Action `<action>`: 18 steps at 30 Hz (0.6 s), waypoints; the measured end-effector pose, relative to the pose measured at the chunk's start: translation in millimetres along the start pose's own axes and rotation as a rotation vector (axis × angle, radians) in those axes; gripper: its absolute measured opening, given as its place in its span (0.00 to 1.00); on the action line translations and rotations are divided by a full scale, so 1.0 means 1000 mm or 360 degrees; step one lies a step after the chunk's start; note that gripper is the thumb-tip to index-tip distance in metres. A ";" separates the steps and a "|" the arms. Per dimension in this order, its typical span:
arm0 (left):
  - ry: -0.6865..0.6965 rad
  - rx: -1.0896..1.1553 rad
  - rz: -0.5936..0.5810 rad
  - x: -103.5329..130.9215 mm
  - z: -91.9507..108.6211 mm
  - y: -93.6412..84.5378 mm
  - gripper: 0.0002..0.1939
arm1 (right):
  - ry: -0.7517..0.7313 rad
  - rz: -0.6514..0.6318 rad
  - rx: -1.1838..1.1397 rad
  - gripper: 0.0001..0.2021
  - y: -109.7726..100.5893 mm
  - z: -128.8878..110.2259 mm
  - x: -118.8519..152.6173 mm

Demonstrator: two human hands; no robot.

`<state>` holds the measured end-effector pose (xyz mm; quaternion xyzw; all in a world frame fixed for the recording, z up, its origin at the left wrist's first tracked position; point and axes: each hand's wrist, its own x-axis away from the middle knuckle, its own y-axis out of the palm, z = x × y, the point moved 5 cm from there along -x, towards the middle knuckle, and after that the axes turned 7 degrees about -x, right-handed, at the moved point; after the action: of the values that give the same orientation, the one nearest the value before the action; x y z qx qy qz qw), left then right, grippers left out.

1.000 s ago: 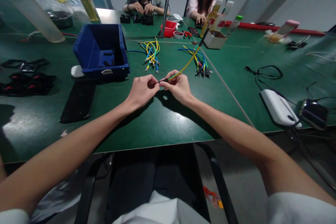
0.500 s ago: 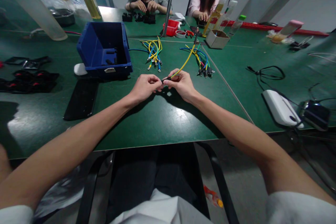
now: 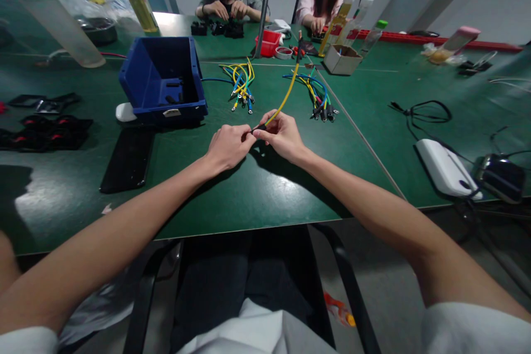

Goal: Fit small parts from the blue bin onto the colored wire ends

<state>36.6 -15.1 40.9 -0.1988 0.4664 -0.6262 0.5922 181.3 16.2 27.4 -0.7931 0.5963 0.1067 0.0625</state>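
Between my hands, above the green table [image 3: 249,193], is a yellow wire [image 3: 286,97] with a black sleeve [image 3: 260,128] around its near end. My right hand [image 3: 284,135] pinches the wire and sleeve with thumb and fingers. Meeting it at the sleeve's tip, my left hand [image 3: 228,146] is closed on that same black end. The wire's far end rises in a curve and points away from me. Beyond my hands lie two bunches of wires with ring terminals, a left bunch [image 3: 240,86] and a right bunch [image 3: 317,97].
A blue bin [image 3: 164,113] with black sleeves inside stands at the left, a black phone [image 3: 126,160] in front of it. At the right lies a white device [image 3: 446,168] with cables. Two people sit across the table. Bottles and a small box [image 3: 342,61] stand farther back.
My left hand has turned slightly, its back now more upward, still at the black sleeve. The wire's far end has shifted a little left as the view moved slightly.
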 end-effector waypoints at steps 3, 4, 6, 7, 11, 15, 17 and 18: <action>0.0004 0.0095 -0.0036 -0.001 0.000 0.000 0.17 | -0.0014 0.0049 0.0003 0.24 -0.004 0.001 -0.002; 0.0003 0.0122 -0.0047 -0.002 0.000 0.000 0.17 | -0.0015 0.0062 0.0001 0.24 -0.005 0.002 -0.003; 0.0004 0.0151 -0.0064 -0.003 0.000 -0.001 0.18 | -0.0008 0.0058 -0.0015 0.24 -0.006 0.004 -0.004; 0.0009 0.0161 -0.0075 -0.003 0.000 -0.001 0.18 | -0.0003 0.0049 -0.0032 0.25 -0.006 0.006 -0.004; 0.0058 0.0257 -0.0142 -0.003 0.002 -0.001 0.18 | 0.0006 0.0049 -0.0124 0.26 -0.005 0.008 -0.004; 0.0067 0.0385 -0.0179 -0.004 0.003 -0.001 0.17 | 0.0032 0.0040 -0.0196 0.25 -0.002 0.010 -0.004; 0.0033 0.0424 -0.0159 -0.005 0.003 0.000 0.17 | 0.0021 0.0027 -0.0212 0.25 -0.002 0.010 -0.005; 0.0013 0.0439 -0.0143 -0.005 0.003 0.000 0.18 | 0.0004 0.0028 -0.0206 0.25 -0.002 0.010 -0.005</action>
<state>40.5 -11.3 44.0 -0.1337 0.3689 -0.7111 0.5835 181.1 23.4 19.0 -0.7905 0.5951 0.1445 0.0094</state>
